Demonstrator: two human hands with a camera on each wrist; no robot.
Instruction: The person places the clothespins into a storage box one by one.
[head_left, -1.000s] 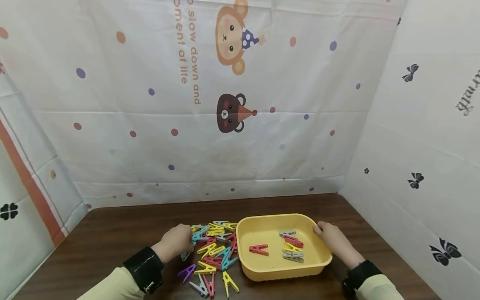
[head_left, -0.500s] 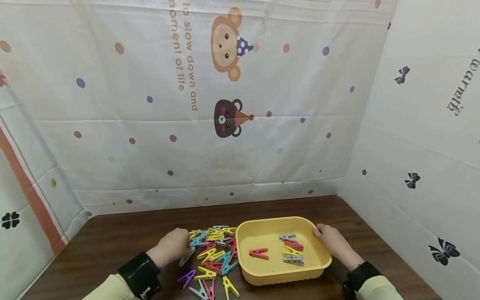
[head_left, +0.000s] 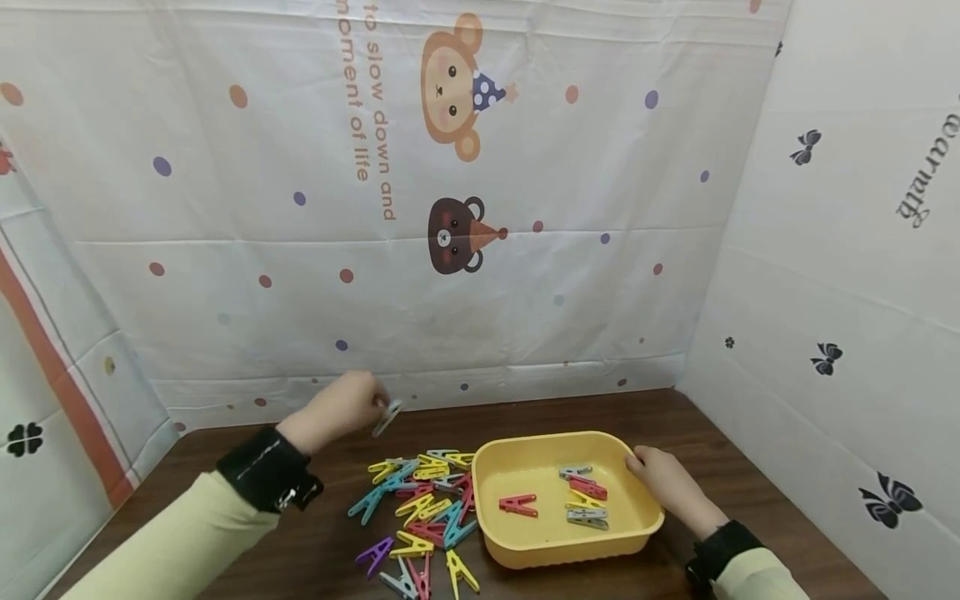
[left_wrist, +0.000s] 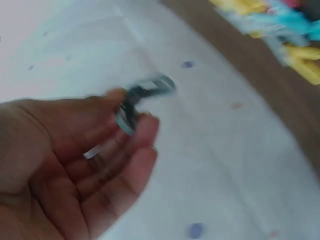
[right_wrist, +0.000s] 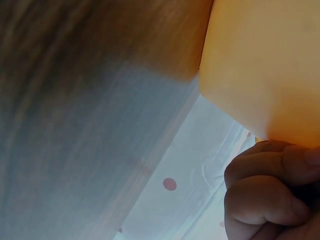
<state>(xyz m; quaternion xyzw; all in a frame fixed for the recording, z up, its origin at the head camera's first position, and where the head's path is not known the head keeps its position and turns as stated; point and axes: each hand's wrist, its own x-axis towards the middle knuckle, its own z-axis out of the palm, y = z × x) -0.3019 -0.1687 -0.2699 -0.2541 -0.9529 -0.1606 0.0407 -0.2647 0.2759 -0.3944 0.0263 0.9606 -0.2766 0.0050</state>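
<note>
Right, closest to the cam: black wristbands [head_left: 262, 468] over pale sleeves [head_left: 176, 533]. Just past, a purple peg [head_left: 383, 547] & near yel peg [head_left: 453, 560] front a loose, mixed-col pile of pegs [head_left: 431, 475] on the brown table [head_left: 525, 410], right beside a yel tub [head_left: 570, 552]. R hand [head_left: 671, 487] grips the tub's R rim, fingers curled, thumb over the edge. Inside: lone red peg [head_left: 512, 503] on the L; on the R a short row, front to back: grey peg [head_left: 587, 520], yel, red, grey. Beyond the pile, up in mid-air, L hand [head_left: 341, 408] pinches a greyish peg [head_left: 387, 419] btwn thumb & fingertips, other fingers loosely bent; peg's blurry in the L wrist view. Furthest back, white backdrop [head_left: 225, 192] w/ monkey [head_left: 450, 87] & bear [head_left: 453, 236] prints, turned sideways.
</note>
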